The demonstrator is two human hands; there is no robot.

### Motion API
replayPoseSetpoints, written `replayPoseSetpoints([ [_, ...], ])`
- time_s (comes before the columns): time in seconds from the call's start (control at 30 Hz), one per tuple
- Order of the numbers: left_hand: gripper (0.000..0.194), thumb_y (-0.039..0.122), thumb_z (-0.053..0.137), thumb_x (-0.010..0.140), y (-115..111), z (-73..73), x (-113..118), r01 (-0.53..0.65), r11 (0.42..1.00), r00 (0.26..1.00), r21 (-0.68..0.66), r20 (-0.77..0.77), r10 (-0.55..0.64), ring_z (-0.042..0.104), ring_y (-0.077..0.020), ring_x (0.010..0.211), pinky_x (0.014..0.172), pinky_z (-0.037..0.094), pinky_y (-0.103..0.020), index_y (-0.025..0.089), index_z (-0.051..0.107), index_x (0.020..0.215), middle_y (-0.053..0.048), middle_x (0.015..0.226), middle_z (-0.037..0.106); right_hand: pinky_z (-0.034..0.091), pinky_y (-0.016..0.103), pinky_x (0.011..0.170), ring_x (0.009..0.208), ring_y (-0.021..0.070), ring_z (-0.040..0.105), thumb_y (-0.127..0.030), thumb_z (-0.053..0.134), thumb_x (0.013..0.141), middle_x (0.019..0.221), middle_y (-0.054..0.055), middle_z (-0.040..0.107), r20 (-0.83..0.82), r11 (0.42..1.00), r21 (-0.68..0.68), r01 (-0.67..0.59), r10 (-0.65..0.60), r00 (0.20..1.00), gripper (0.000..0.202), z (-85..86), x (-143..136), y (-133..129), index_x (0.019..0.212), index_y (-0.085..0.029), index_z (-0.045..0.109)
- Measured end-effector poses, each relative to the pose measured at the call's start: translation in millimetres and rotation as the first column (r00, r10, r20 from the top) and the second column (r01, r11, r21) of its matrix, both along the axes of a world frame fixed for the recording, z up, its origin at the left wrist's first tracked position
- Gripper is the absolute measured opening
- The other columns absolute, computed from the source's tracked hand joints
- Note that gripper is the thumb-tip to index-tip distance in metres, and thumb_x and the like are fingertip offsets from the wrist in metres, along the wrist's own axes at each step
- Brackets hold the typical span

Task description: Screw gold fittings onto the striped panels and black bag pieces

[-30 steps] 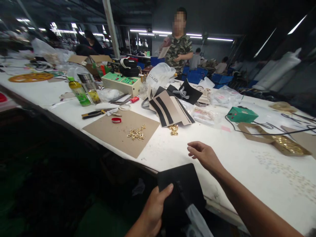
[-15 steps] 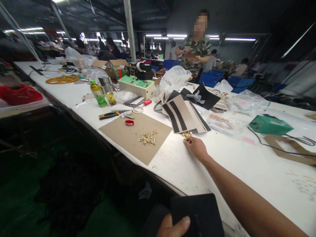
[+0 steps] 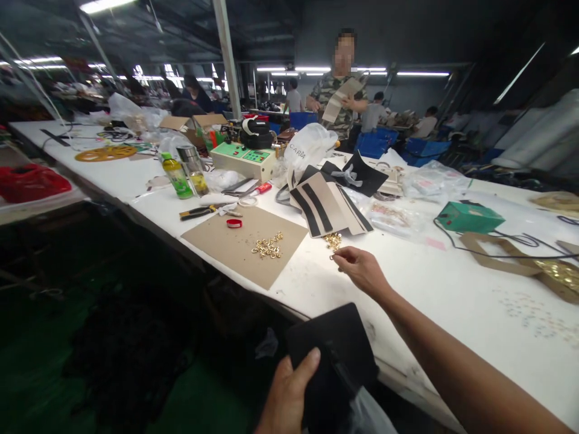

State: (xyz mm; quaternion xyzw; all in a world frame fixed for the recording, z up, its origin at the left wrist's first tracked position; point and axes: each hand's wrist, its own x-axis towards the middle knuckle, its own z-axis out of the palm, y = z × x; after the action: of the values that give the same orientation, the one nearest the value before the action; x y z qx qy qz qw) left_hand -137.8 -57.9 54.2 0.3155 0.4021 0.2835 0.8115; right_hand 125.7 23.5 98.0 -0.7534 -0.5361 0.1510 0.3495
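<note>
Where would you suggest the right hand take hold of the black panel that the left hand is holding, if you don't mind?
Probably the bare right edge of the black panel, coming from the right, thumb on top, fingers beneath: it looks flat and thin. The left hand covers its left side, and translucent plastic lies at its near end.

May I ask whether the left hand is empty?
No, the left hand holds a black panel, gripping it near one edge.
</note>
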Motion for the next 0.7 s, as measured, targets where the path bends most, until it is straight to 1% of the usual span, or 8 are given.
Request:
replayPoseSetpoints([
  [0.07,0.058,0.053,0.085,0.079,-1.0,15.9,0.9,-0.033,0.999,0.999,0.007,0.032,0.033,0.078,-0.0338,0.097,0.093,0.061,-0.045,0.011,0.078,0.119,-0.016,0.107,0.083,0.056,0.027,0.073,0.078,0.0174,0.071,-0.044,0.062,0.099,0.091,0.002,0.075,-0.143,0.992,0.121,-0.032,0.049,0.989,0.027,16.7,-15.1,-45.4,0.105,-0.020,0.074],
  [0.13,0.056,0.051,0.084,0.082,-3.5,27.8,2.1,-0.046,0.996,0.999,0.080,0.016,0.044,0.078,-0.0326,0.099,0.093,0.062,-0.043,0.012,0.078,0.121,-0.014,0.108,0.083,0.055,0.028,0.071,0.076,0.0174,0.070,-0.042,0.068,0.097,0.089,0.002,0.074,-0.216,0.968,0.242,-0.066,0.120,0.969,0.023,30.7,-33.2,-91.2,0.100,-0.021,0.074],
  [0.2,0.052,0.051,0.079,0.087,-8.4,35.4,2.7,-0.031,0.981,0.999,0.189,-0.009,0.033,0.077,-0.0319,0.105,0.096,0.061,-0.041,0.013,0.077,0.123,-0.013,0.114,0.082,0.053,0.027,0.071,0.076,0.0163,0.068,-0.034,0.071,0.097,0.087,0.001,0.073,-0.180,0.948,0.292,-0.128,0.186,0.966,0.013,38.1,-52.2,-130.7,0.095,-0.022,0.076],
  [0.27,0.048,0.050,0.075,0.092,-16.0,40.4,2.5,-0.002,0.955,0.999,0.295,-0.033,0.012,0.075,-0.0309,0.113,0.101,0.059,-0.040,0.015,0.077,0.125,-0.012,0.121,0.080,0.051,0.027,0.070,0.077,0.0152,0.067,-0.024,0.070,0.097,0.086,0.000,0.073,-0.117,0.935,0.305,-0.183,0.228,0.967,0.007,37.3,-68.4,-159.7,0.095,-0.023,0.076],
  [0.33,0.046,0.049,0.072,0.095,-25.8,44.6,1.9,0.025,0.926,0.998,0.376,-0.056,-0.004,0.072,-0.0302,0.118,0.106,0.056,-0.039,0.017,0.076,0.127,-0.010,0.126,0.078,0.050,0.026,0.069,0.077,0.0146,0.067,-0.018,0.069,0.096,0.086,0.000,0.072,-0.081,0.924,0.331,-0.193,0.232,0.969,0.008,31.6,-79.0,-178.4,0.096,-0.023,0.075],
  [0.47,0.047,0.049,0.069,0.097,-47.1,53.3,1.4,0.087,0.872,0.993,0.481,-0.116,-0.035,0.072,-0.0295,0.119,0.106,0.056,-0.038,0.017,0.074,0.131,-0.009,0.124,0.079,0.051,0.025,0.072,0.079,0.0142,0.068,-0.014,0.069,0.096,0.088,0.000,0.073,-0.035,0.896,0.405,-0.181,0.213,0.976,0.010,22.4,-85.4,-198.9,0.099,-0.023,0.074],
  [0.57,0.046,0.050,0.067,0.099,-60.5,60.3,2.1,0.104,0.838,0.989,0.536,-0.144,-0.031,0.073,-0.0282,0.114,0.104,0.056,-0.035,0.017,0.074,0.130,-0.008,0.123,0.080,0.053,0.025,0.074,0.082,0.0145,0.070,-0.014,0.069,0.097,0.093,0.001,0.074,-0.005,0.875,0.444,-0.192,0.217,0.976,0.013,23.0,-85.9,-211.2,0.104,-0.023,0.074],
  [0.7,0.044,0.049,0.063,0.101,-73.8,67.7,2.3,0.117,0.785,0.986,0.608,-0.166,-0.018,0.073,-0.0276,0.114,0.101,0.056,-0.033,0.017,0.076,0.128,-0.008,0.122,0.080,0.054,0.025,0.074,0.084,0.0143,0.071,-0.014,0.068,0.099,0.095,0.002,0.074,0.047,0.851,0.482,-0.208,0.212,0.976,0.014,25.7,-87.3,-225.8,0.107,-0.023,0.073],
])
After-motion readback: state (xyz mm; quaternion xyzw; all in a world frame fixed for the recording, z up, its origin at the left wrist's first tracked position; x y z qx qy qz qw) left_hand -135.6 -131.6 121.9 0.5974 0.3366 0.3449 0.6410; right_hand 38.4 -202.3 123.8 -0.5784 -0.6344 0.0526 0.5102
